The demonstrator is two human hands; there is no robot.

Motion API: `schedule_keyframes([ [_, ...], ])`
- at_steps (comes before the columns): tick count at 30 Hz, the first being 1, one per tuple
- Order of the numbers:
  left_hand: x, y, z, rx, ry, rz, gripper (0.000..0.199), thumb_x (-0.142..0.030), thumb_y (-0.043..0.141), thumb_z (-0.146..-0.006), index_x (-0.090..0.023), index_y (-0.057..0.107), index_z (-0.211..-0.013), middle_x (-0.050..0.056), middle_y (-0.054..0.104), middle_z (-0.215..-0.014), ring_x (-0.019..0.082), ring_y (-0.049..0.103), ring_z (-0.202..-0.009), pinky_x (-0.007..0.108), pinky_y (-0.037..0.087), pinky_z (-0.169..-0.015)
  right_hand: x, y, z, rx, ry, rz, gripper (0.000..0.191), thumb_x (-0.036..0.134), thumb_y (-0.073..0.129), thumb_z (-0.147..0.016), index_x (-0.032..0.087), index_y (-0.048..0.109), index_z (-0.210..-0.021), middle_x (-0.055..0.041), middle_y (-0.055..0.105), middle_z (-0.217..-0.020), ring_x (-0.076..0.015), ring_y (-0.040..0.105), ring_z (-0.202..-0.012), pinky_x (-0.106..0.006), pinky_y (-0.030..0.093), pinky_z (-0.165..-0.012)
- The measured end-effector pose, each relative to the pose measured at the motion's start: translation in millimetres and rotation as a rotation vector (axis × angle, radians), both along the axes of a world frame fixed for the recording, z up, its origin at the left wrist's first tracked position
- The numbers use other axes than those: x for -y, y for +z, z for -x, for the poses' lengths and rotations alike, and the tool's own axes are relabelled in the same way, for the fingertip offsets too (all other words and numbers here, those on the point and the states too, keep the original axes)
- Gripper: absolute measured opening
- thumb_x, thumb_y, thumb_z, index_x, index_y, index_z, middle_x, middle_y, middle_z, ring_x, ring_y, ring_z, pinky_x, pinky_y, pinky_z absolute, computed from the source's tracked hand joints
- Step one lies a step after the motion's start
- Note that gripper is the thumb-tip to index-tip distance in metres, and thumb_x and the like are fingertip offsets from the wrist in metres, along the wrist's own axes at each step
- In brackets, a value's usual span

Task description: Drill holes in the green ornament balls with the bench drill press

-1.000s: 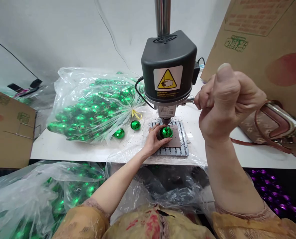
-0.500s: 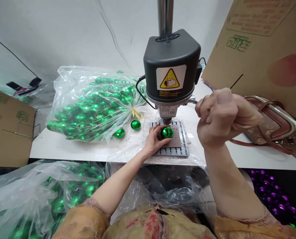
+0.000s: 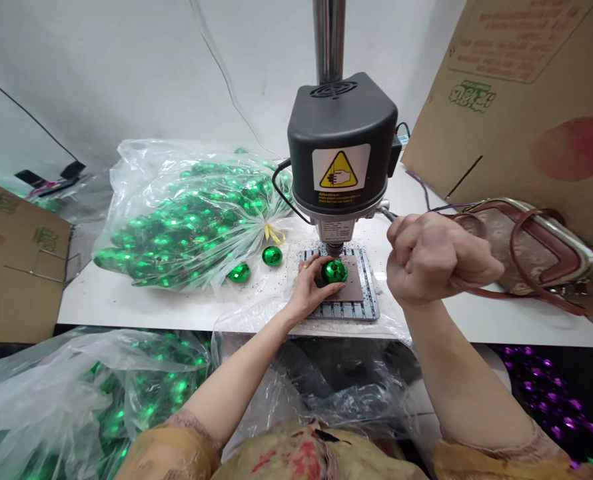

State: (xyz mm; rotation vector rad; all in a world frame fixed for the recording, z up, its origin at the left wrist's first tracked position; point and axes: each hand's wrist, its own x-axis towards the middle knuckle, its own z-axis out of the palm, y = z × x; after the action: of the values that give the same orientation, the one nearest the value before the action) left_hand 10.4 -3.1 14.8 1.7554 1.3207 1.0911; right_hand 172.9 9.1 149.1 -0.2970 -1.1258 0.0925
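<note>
Under the chuck of a black drill press (image 3: 344, 143), a shiny green ball (image 3: 335, 270) rests on a brown pad (image 3: 355, 288) over the slotted metal base (image 3: 371, 293). My left hand (image 3: 311, 288) grips the ball from its left side, thumb in front and fingers behind. To the right of the drill head, my right hand (image 3: 439, 257) is closed in a fist round the press's lever (image 3: 387, 213), most of which the fingers hide. Two more green balls, one (image 3: 272, 255) behind the other (image 3: 239, 272), lie left of the base.
A tied clear bag of green balls (image 3: 191, 220) lies on the white table (image 3: 141, 310) at left. Another bag (image 3: 76, 393) is below the front edge. Cardboard boxes (image 3: 16, 267) flank the table. A brown handbag (image 3: 521, 247) is at right, with purple balls (image 3: 551, 393) below.
My right hand has moved down with the lever, and the drill head and chuck have come down a little towards the ball. My left hand still holds the ball in place.
</note>
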Motion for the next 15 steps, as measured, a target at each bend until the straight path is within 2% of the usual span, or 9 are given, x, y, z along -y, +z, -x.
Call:
schedule_keyframes([
  [7,-0.3,-0.9,-0.4,0.006,-0.002,-0.011,0.055,-0.04,0.086,-0.07,-0.027,0.065,-0.12,0.008,0.065,-0.126,0.034,0.042,-0.14,0.054,0.019,-0.122,-1.9,-5.0,-0.3,0.021,0.012,-0.074,0.046,0.016,0.053,-0.082,0.017,0.018,-0.052,0.0063,0.026,-0.045,-0.0034,0.027,-0.037,-0.026,0.032,-0.039],
  [12,0.9,0.3,-0.4,-0.001,0.0,-0.011,0.055,-0.039,0.086,-0.07,-0.027,0.065,-0.119,0.008,0.064,-0.127,0.034,0.042,-0.141,0.055,0.017,-0.122,-2.5,-15.4,0.0,0.024,0.006,-0.145,0.047,0.011,0.054,-0.079,0.017,0.015,-0.053,0.0062,0.025,-0.045,-0.0032,0.025,-0.037,-0.026,0.028,-0.039],
  [14,0.2,0.4,-0.9,0.005,0.004,-0.007,0.055,-0.039,0.086,-0.07,-0.027,0.065,-0.119,0.008,0.064,-0.127,0.034,0.042,-0.141,0.054,0.019,-0.122,1.9,-12.2,-0.2,0.022,-0.001,-0.111,0.048,0.01,0.055,-0.08,0.017,0.015,-0.053,0.0064,0.026,-0.045,-0.003,0.026,-0.038,-0.027,0.029,-0.04],
  [15,-0.4,0.6,-1.4,0.005,0.008,-0.007,0.054,-0.038,0.086,-0.07,-0.027,0.065,-0.118,0.008,0.064,-0.127,0.034,0.042,-0.141,0.054,0.02,-0.121,4.1,-6.8,-0.4,0.042,-0.005,-0.043,0.048,0.012,0.054,-0.081,0.017,0.016,-0.053,0.0064,0.027,-0.045,-0.0031,0.028,-0.038,-0.027,0.03,-0.041],
])
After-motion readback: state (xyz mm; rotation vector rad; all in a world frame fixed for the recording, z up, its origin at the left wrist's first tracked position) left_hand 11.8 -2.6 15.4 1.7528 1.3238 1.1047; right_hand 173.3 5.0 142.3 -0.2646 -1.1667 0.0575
